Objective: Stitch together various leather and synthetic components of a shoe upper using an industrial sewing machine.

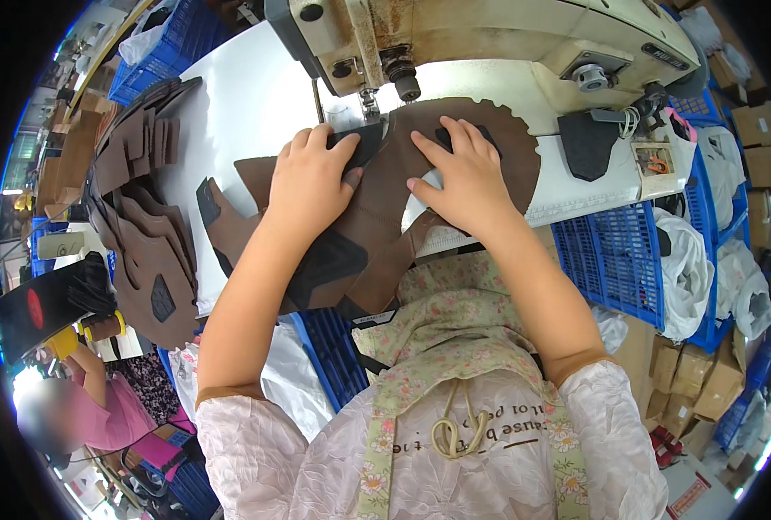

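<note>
A brown sheet piece (pixel 377 195), shaped like a shoe upper with dark patches, lies on the white sewing machine bed. My left hand (pixel 314 182) presses flat on it, thumb and index finger apart, beside a black patch (pixel 366 146) just below the presser foot (pixel 370 104). My right hand (pixel 463 178) lies spread on the rounded, notched-edge part to the right, its fingertips by another black patch (pixel 482 139). A gap in the piece shows white bed between the hands. The lower end of the piece, with a larger dark patch (pixel 329 264), hangs toward my lap.
The sewing machine head (pixel 489 39) overhangs the far side. At left are stacked brown cut pieces (pixel 147 234). To the right lie a black piece (pixel 587 147) and a small tray (pixel 657 165). A blue crate (pixel 606 260) stands below; another person in pink (pixel 121 412) works at lower left.
</note>
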A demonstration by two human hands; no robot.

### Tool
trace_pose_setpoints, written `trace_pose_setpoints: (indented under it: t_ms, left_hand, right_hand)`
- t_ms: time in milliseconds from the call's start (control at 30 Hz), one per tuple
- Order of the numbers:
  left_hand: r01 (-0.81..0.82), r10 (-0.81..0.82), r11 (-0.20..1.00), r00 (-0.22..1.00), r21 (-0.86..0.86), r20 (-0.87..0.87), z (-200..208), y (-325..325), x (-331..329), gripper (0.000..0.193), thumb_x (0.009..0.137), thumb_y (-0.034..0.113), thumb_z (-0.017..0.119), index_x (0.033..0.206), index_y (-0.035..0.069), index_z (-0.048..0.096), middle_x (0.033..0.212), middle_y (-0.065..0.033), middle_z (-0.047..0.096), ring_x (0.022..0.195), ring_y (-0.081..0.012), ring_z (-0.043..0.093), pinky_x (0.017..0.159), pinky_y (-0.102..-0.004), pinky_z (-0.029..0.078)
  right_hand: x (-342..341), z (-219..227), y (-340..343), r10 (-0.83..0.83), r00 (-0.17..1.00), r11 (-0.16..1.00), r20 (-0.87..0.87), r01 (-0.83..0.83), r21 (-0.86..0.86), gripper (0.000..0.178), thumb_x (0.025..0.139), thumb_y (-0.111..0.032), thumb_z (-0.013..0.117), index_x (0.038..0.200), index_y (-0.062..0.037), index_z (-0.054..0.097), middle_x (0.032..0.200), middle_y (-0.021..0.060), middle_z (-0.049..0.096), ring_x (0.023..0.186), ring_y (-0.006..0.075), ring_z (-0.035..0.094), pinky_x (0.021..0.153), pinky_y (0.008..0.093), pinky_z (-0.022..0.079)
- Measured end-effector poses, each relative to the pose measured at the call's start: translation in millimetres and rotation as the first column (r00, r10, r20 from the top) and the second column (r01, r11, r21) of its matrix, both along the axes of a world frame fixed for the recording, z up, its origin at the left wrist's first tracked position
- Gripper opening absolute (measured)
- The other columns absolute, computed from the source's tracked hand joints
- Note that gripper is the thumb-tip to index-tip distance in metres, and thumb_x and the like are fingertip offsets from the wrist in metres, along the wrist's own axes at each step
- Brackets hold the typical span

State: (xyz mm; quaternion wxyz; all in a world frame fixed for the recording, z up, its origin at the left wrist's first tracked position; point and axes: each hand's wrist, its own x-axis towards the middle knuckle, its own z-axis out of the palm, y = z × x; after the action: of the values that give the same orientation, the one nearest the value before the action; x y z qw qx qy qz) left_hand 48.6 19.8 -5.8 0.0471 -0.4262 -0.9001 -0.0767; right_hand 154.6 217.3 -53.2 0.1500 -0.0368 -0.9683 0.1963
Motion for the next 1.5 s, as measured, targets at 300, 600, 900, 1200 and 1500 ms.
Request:
trace_pose_setpoints:
  t_ms: [300, 600, 900, 1200, 1500]
  left_hand:
    - [0.01, -0.019, 0.995, 0.996, 0.1, 0.087, -23.8, -6.6, -15.3, 0.038, 0.087, 0.017, 0.065, 0.125, 0.014, 0.063, 0.126, -0.0162, 0.055, 0.118, -0.0348, 0.051, 0.1, -0.0421, 0.043]
    - [-0.024, -0.018, 0.987, 0.965, 0.157, 0.261, -28.8, -5.2, -25.5, 0.039, 0.088, 0.015, 0.064, 0.127, 0.017, 0.062, 0.133, -0.0098, 0.052, 0.124, -0.0345, 0.045, 0.105, -0.043, 0.039]
    - [-0.024, -0.011, 0.988, 0.974, 0.152, 0.224, -30.7, -3.6, -22.3, 0.039, 0.088, 0.015, 0.063, 0.127, 0.016, 0.062, 0.131, -0.0098, 0.052, 0.123, -0.0333, 0.046, 0.105, -0.0427, 0.039]
    - [0.027, -0.111, 0.958, 0.954, 0.284, 0.28, -35.2, 1.1, -18.2, 0.047, 0.083, -0.001, 0.056, 0.129, 0.009, 0.057, 0.133, -0.0122, 0.05, 0.126, -0.0324, 0.044, 0.108, -0.0409, 0.036]
    - [0.01, -0.083, 0.97, 0.953, 0.243, 0.292, -30.7, -11.3, -22.0, 0.035, 0.092, 0.011, 0.056, 0.127, 0.009, 0.06, 0.136, -0.0129, 0.048, 0.128, -0.0331, 0.043, 0.108, -0.0412, 0.036]
  right_hand:
    - [-6.2, -6.3, 3.5, 0.083, 0.996, 0.996, -0.03, -0.085, -0.042, 0.054, 0.083, -0.038, 0.066, 0.125, -0.0063, 0.059, 0.141, 0.0137, 0.048, 0.137, 0.0337, 0.035, 0.113, 0.0539, 0.02]
    - [-3.9, -8.7, 2.3, 0.089, 0.995, 0.996, -0.044, -0.089, 0.008, 0.053, 0.085, -0.038, 0.063, 0.127, -0.0059, 0.058, 0.141, 0.0135, 0.048, 0.137, 0.0338, 0.034, 0.114, 0.0526, 0.019]
    - [-4.9, -5.7, 2.5, 0.097, 0.994, 0.995, -0.05, -0.098, -0.015, 0.051, 0.083, -0.036, 0.065, 0.124, -0.0055, 0.06, 0.14, 0.0134, 0.049, 0.134, 0.0342, 0.037, 0.112, 0.0541, 0.021]
    - [-6.5, -5.8, 1.1, 0.105, 0.992, 0.994, -0.073, -0.107, -0.023, 0.051, 0.081, -0.033, 0.067, 0.122, -0.0052, 0.06, 0.138, 0.0125, 0.052, 0.133, 0.0358, 0.039, 0.111, 0.055, 0.022]
    - [-16.3, -7.0, -10.4, 0.129, 0.987, 0.991, -0.093, -0.132, -0.021, 0.051, 0.081, -0.034, 0.067, 0.123, -0.0049, 0.06, 0.138, 0.0137, 0.052, 0.133, 0.0361, 0.039, 0.111, 0.055, 0.023]
